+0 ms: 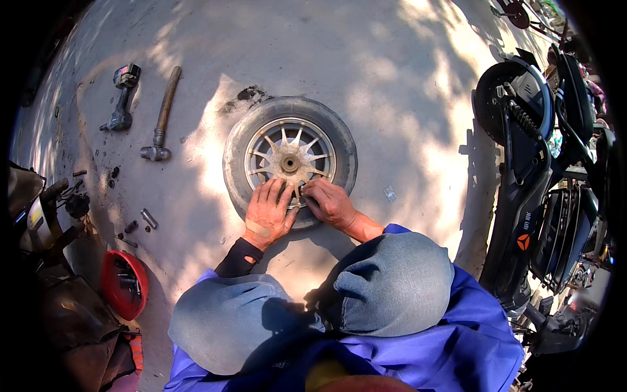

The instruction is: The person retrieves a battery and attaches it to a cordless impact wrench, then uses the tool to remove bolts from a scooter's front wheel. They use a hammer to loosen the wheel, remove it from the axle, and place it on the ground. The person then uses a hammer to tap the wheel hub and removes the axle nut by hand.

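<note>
A spoked metal wheel (266,145) with a black tyre (344,134) lies flat on the ground in front of my knees. My left hand (268,209) rests on the near left part of the wheel, its fingers stretched over the spokes and rim. A tan strip of plaster crosses its wrist. Beside it my right hand (328,202) is closed, fingertips pinched together at the near spokes. Whatever those fingers hold, if anything, is hidden. At the wheel's middle the round hub (290,163) has a dark hole.
A hammer (162,117) and a cordless power wrench (121,101) lie left of the wheel. Nearer me on that side are a metal socket (149,218) and a red bowl (138,282) with small parts inside. A black scooter (516,196) stands along the right.
</note>
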The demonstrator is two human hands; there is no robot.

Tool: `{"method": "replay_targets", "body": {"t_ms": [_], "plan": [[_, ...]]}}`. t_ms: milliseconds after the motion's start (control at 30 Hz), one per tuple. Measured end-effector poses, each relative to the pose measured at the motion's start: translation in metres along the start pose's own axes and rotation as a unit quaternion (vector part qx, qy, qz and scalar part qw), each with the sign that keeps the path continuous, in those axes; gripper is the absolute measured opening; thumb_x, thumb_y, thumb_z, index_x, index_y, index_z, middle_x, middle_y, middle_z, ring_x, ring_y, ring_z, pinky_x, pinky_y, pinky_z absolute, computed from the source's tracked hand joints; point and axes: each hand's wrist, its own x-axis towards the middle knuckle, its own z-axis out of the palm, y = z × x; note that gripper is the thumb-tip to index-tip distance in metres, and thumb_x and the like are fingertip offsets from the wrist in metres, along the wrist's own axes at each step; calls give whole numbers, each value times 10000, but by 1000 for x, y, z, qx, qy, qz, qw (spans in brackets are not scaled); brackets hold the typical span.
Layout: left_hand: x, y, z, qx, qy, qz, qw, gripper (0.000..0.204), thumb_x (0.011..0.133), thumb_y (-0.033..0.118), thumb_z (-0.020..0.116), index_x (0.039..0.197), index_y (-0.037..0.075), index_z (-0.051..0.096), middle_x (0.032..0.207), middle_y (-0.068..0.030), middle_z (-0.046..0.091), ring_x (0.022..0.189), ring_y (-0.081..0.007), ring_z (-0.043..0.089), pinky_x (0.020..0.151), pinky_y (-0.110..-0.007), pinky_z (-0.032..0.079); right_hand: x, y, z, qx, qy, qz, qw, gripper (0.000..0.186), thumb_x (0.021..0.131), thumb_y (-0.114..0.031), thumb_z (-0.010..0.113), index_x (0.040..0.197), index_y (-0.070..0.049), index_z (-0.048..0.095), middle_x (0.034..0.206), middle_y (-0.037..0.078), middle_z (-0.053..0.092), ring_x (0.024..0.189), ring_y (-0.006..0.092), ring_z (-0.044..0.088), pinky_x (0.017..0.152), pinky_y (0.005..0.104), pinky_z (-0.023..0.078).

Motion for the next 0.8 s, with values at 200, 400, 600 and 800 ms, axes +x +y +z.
{"method": "replay_targets", "body": {"t_ms": [200,400,600,800], "plan": [[-1,-2,-1,-25,11,-40,999,708,797,289,836,1400,35,565,1395,-214,531,1301,-441,523,1126,-554,424,-2,0,3,9,5,-5,1000,287,788,-12,802,1037,-33,663,1033,100,699,957,309,710,793,386,599],[16,-21,-14,69,-16,-67,995,701,873,404,791,1398,11,542,1264,-183,639,1260,-374,561,1247,-619,263,1,5,6,2,2,2,1000,270,800,-17,797,1033,-36,661,1030,104,695,950,310,709,781,390,595],[25,-24,-26,66,-59,-33,996,762,904,437,751,1491,10,517,1170,-157,696,1146,-329,619,1221,-604,260,1,1,3,7,-5,-8,1000,289,783,-7,802,1035,-37,664,1030,103,699,956,306,711,788,388,590],[32,-30,-22,38,-4,-22,999,626,943,322,704,1483,50,539,969,-91,745,996,-282,643,1131,-586,320,0,1,2,4,1,-13,1000,285,782,4,808,1026,-35,665,1020,107,696,950,309,710,782,390,589]]}}
